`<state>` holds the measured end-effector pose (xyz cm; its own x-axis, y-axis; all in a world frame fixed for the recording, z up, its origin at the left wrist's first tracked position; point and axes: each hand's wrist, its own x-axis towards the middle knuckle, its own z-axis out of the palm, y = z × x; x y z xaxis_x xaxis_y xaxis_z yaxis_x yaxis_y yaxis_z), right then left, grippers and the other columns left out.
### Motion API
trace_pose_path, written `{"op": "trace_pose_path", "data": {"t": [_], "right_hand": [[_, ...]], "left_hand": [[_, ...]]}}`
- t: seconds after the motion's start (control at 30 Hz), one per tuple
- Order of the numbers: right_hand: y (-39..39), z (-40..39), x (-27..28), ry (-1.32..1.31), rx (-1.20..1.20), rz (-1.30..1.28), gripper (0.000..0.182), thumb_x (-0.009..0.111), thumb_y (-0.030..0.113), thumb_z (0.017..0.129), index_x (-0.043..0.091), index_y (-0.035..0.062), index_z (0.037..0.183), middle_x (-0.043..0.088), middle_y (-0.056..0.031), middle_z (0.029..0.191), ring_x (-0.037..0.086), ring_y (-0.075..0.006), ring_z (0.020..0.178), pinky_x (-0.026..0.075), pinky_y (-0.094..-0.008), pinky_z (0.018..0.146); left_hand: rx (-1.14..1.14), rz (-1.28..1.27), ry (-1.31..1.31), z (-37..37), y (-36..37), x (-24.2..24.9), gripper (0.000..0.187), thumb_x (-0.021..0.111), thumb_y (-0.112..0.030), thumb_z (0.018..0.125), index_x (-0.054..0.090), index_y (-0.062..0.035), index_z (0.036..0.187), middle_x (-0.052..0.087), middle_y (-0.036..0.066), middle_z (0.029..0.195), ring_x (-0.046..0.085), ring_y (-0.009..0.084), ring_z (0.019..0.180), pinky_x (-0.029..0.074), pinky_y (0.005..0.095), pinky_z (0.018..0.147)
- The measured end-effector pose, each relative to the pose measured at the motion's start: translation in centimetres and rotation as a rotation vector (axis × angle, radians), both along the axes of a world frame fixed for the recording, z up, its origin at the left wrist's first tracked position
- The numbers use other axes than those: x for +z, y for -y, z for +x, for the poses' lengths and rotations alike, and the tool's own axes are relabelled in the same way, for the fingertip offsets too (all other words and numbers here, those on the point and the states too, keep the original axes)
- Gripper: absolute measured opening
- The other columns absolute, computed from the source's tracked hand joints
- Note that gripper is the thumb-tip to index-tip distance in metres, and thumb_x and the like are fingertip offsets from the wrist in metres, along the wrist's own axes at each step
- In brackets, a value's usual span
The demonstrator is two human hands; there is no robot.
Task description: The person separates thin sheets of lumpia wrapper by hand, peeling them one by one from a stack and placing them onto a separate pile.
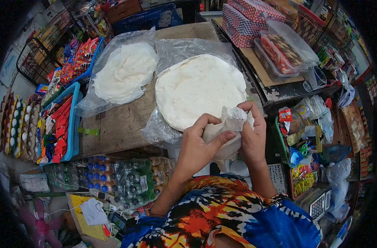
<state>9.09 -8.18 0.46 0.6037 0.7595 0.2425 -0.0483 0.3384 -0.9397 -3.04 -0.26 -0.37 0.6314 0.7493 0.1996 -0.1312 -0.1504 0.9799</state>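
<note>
Close to my body I hold a thin, pale spring roll wrapper [224,149], creased and hanging down between my hands. My left hand [201,142] pinches one side of it with thumb and fingers. My right hand [253,138] grips its upper right edge, where the sheet is bunched up. Just beyond my hands lies a thick round stack of spring roll wrappers [201,89] on a clear plastic bag [188,47]. To its left, a looser pile of wrappers [124,74] rests on another plastic sheet [89,99].
A worn wooden table [114,134] carries both piles. Blue baskets [76,120] of packaged goods stand at the left. Bottle packs [126,177] sit below the table's front edge. At the right are a plastic food container [285,51], checkered boxes [242,27] and a green basket [281,142].
</note>
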Motion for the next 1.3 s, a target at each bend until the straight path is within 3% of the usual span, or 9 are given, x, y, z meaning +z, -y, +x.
{"op": "trace_pose_path", "data": {"t": [0.13, 0.33, 0.67, 0.83, 0.97, 1.07, 1.17, 1.23, 1.3], "right_hand": [[-0.1, 0.4, -0.3, 0.149, -0.103, -0.005, 0.007, 0.049, 0.004, 0.093, 0.053, 0.0023, 0.099, 0.055, 0.0003, 0.094, 0.048, -0.0055, 0.087, 0.039, -0.0205, 0.078], [-0.6, 3.0, -1.1, -0.245, -0.219, 0.148, 0.011, 0.049, 0.001, 0.093, 0.053, 0.0018, 0.103, 0.062, -0.0052, 0.094, 0.06, -0.0102, 0.082, 0.05, -0.0257, 0.073], [-0.6, 4.1, -1.4, -0.275, -0.296, 0.215, 0.008, 0.053, 0.005, 0.094, 0.054, 0.0043, 0.102, 0.062, -0.0035, 0.092, 0.062, -0.0102, 0.08, 0.052, -0.0256, 0.073], [-0.1, 4.0, 0.2, -0.228, -0.017, 0.023, 0.017, 0.058, 0.014, 0.094, 0.056, 0.0018, 0.106, 0.062, -0.0048, 0.098, 0.059, -0.0088, 0.088, 0.049, -0.0241, 0.079], [0.4, 3.6, 1.1, 0.201, 0.155, -0.146, 0.031, 0.065, 0.023, 0.085, 0.062, 0.0008, 0.106, 0.062, -0.0028, 0.101, 0.056, -0.0085, 0.091, 0.045, -0.0226, 0.077], [0.8, 2.3, 2.9, 0.369, 0.142, -0.197, 0.028, 0.069, 0.01, 0.077, 0.064, 0.0007, 0.102, 0.064, -0.0028, 0.099, 0.055, -0.0078, 0.088, 0.043, -0.0223, 0.075], [1.0, 1.7, 3.0, 0.366, 0.075, -0.157, 0.021, 0.069, -0.001, 0.072, 0.066, 0.0003, 0.093, 0.064, -0.0029, 0.089, 0.054, -0.0094, 0.083, 0.042, -0.024, 0.072], [1.1, 2.2, 3.1, 0.505, -0.107, 0.071, 0.006, 0.065, 0.002, 0.079, 0.064, -0.0001, 0.084, 0.061, -0.0027, 0.087, 0.053, -0.0092, 0.08, 0.042, -0.0237, 0.072], [1.6, 2.1, 4.4, 0.584, -0.117, 0.118, 0.006, 0.059, 0.005, 0.083, 0.061, -0.0001, 0.086, 0.06, -0.0026, 0.088, 0.053, -0.0091, 0.082, 0.042, -0.0234, 0.076]], "left_hand": [[0.173, 0.172, -0.165, -0.6, 0.2, 0.8, 0.02, 0.073, -0.009, 0.084, 0.057, -0.0004, 0.079, 0.053, -0.005, 0.066, 0.046, 0.003, 0.064, 0.039, 0.0212, 0.057], [0.388, 0.19, -0.002, -0.9, 0.7, 0.0, 0.019, 0.073, -0.006, 0.084, 0.055, -0.0002, 0.078, 0.049, -0.001, 0.062, 0.04, 0.004, 0.059, 0.034, 0.0225, 0.051], [0.501, 0.125, 0.331, -1.0, 1.0, -1.0, 0.017, 0.065, -0.011, 0.092, 0.054, -0.003, 0.082, 0.053, -0.003, 0.079, 0.044, 0.0057, 0.076, 0.036, 0.0211, 0.072], [0.469, 0.174, 0.207, -1.1, 0.1, 0.3, 0.017, 0.058, -0.016, 0.097, 0.055, -0.0026, 0.087, 0.054, -0.002, 0.084, 0.044, 0.006, 0.08, 0.037, 0.0211, 0.075], [0.288, 0.033, 0.084, -1.9, -0.5, 0.7, 0.021, 0.051, -0.023, 0.101, 0.056, -0.0025, 0.098, 0.058, 0.002, 0.092, 0.048, 0.0076, 0.087, 0.039, 0.0225, 0.081], [0.201, -0.043, 0.191, -1.7, 0.0, 2.6, 0.02, 0.05, -0.022, 0.101, 0.056, -0.0025, 0.099, 0.057, 0.005, 0.095, 0.051, 0.0115, 0.092, 0.04, 0.0258, 0.085], [0.11, 0.145, 0.26, -1.6, 0.1, 4.0, 0.02, 0.049, -0.019, 0.1, 0.058, -0.0014, 0.099, 0.056, 0.009, 0.098, 0.052, 0.0163, 0.093, 0.04, 0.0293, 0.088], [0.28, 0.593, 0.051, -2.2, 0.0, 4.9, 0.02, 0.049, -0.017, 0.099, 0.06, -0.0002, 0.098, 0.057, 0.014, 0.107, 0.053, 0.021, 0.099, 0.04, 0.0317, 0.092], [0.253, 0.554, 0.022, -2.7, 0.2, 5.6, 0.02, 0.049, -0.016, 0.099, 0.062, -0.0001, 0.1, 0.059, 0.014, 0.112, 0.054, 0.0193, 0.104, 0.039, 0.0302, 0.094]]}}
